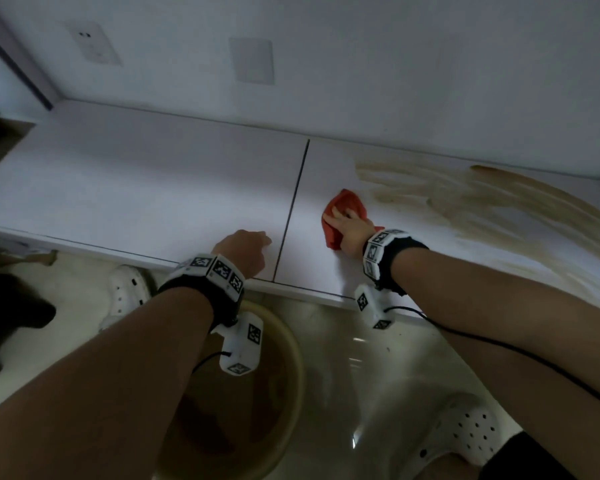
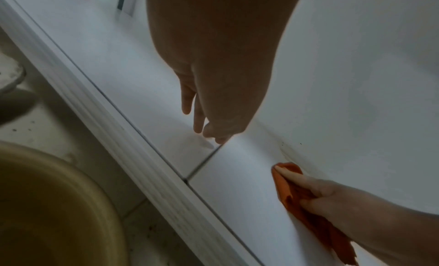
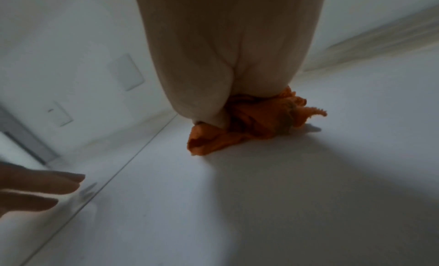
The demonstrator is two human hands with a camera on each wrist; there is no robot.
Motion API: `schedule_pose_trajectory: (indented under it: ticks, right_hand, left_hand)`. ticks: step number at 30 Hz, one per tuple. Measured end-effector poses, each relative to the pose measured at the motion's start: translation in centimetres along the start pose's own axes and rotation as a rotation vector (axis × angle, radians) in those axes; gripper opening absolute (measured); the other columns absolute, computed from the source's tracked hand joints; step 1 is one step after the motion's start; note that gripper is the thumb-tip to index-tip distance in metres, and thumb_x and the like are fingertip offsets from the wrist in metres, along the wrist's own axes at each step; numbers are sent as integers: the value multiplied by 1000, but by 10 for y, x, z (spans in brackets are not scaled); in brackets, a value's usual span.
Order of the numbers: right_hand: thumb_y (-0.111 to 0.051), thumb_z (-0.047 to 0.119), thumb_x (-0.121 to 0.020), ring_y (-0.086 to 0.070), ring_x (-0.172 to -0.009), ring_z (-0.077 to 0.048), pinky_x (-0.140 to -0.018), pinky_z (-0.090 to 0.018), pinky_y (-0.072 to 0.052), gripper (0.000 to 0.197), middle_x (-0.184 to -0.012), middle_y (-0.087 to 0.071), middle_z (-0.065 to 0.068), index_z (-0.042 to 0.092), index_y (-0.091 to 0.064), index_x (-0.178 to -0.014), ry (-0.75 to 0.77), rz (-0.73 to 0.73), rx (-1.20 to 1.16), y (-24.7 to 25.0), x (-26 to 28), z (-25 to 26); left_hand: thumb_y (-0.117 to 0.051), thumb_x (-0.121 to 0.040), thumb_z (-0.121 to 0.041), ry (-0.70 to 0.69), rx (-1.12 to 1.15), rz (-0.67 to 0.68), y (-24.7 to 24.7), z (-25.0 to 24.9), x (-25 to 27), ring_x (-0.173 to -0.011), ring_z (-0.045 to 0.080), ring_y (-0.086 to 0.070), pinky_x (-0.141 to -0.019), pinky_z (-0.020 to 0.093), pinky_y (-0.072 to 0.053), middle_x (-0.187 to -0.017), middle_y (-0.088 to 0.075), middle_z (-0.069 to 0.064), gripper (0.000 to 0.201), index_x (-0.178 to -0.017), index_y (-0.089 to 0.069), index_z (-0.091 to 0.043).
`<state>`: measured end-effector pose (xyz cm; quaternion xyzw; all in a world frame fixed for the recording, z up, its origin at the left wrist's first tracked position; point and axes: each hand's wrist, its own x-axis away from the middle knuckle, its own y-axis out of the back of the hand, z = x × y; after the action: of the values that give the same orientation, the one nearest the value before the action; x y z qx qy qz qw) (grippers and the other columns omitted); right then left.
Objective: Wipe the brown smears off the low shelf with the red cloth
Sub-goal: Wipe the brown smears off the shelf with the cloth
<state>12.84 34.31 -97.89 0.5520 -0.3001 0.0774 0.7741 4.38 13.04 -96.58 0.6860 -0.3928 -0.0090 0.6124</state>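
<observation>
The low white shelf [image 1: 153, 188] carries broad brown smears [image 1: 465, 199] across its right half. My right hand [image 1: 343, 216] holds the bunched red cloth [image 1: 347, 202] down on the shelf, at the left edge of the smears. In the left wrist view its fingers lie over the cloth [image 2: 286, 192] and the thumb curls against it. The right wrist view has the palm pressing on the crumpled cloth [image 3: 256, 123]. My left hand [image 1: 245, 249] rests with relaxed fingers [image 3: 47, 191] on the clean panel, just left of the dark seam [image 1: 295, 202], holding nothing.
On the floor below the shelf edge stands a round basin [image 1: 284, 375] of brown water. White clogs [image 1: 125, 292] [image 1: 465, 434] stand either side of it. The wall behind has a socket [image 1: 92, 43] and a blank plate [image 1: 252, 60]. A dark shape [image 1: 11, 317] lies at left.
</observation>
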Motion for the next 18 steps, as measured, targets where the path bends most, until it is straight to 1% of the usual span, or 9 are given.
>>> schedule_pose_trajectory:
  ticks: [3, 5, 7, 10, 13, 15, 17, 18]
  right_hand:
    - [-57, 15, -89, -2, -147, -25, -117, -50, -13, 79, -160, 0, 3, 30, -11, -151, 89, -13, 69, -8, -6, 33]
    - [-57, 16, -89, -5, -147, -24, -117, -50, -16, 77, -160, -3, 4, 31, -14, -150, 140, -42, 82, -20, -1, 47]
    - [-57, 16, -90, -6, -147, -25, -117, -51, -16, 74, -160, -6, 6, 32, -16, -150, 194, -51, 76, -32, 9, 54]
    - [-56, 14, -91, -9, -146, -28, -118, -48, -15, 73, -160, -7, 7, 36, -18, -149, 233, 0, 56, -41, 38, 58]
    - [-52, 9, -92, -15, -145, -30, -119, -42, -15, 67, -159, -10, 1, 36, -24, -148, 239, 78, -10, -41, 75, 61]
    - [-47, 1, -93, -24, -143, -29, -116, -34, -18, 62, -157, -21, -5, 33, -34, -145, 224, 120, -83, -35, 99, 62]
    - [-42, -3, -92, -36, -136, -28, -110, -27, -25, 60, -150, -35, -9, 30, -42, -141, 193, 97, -178, -26, 123, 64]
    - [-39, -5, -90, -38, -134, -27, -108, -26, -27, 60, -148, -39, -8, 28, -44, -141, 182, 65, -222, -21, 133, 66]
  left_hand:
    - [-40, -90, -9, 36, 8, 18, 4, 13, 1, -135, 20, -41, -114, 37, -34, -151, -37, -3, 55, -141, -42, -28]
    - [-40, -89, -8, 50, 16, 11, 3, 14, 5, -134, 20, -43, -113, 38, -36, -150, -39, -3, 56, -141, -43, -29]
    - [-40, -89, -8, 57, 19, -2, 2, 13, 11, -133, 20, -44, -112, 37, -37, -149, -40, -4, 56, -140, -44, -29]
    - [-40, -90, -5, 50, 35, -5, 2, 9, 26, -136, 19, -40, -114, 37, -34, -152, -35, -6, 55, -141, -43, -27]
    - [-40, -92, -4, 12, 19, -25, 6, 1, 45, -139, 18, -35, -116, 36, -31, -154, -31, -5, 55, -143, -41, -23]
    - [-39, -91, -3, -10, 16, -33, 9, -1, 58, -141, 16, -30, -117, 35, -27, -156, -26, -6, 57, -145, -38, -23]
    - [-39, -91, -2, -31, 13, -37, 15, -4, 73, -142, 16, -28, -118, 33, -25, -157, -24, -6, 58, -146, -36, -23]
    - [-39, -92, -3, -43, 16, -47, 17, -5, 80, -143, 16, -28, -118, 32, -24, -157, -23, -5, 57, -146, -36, -22]
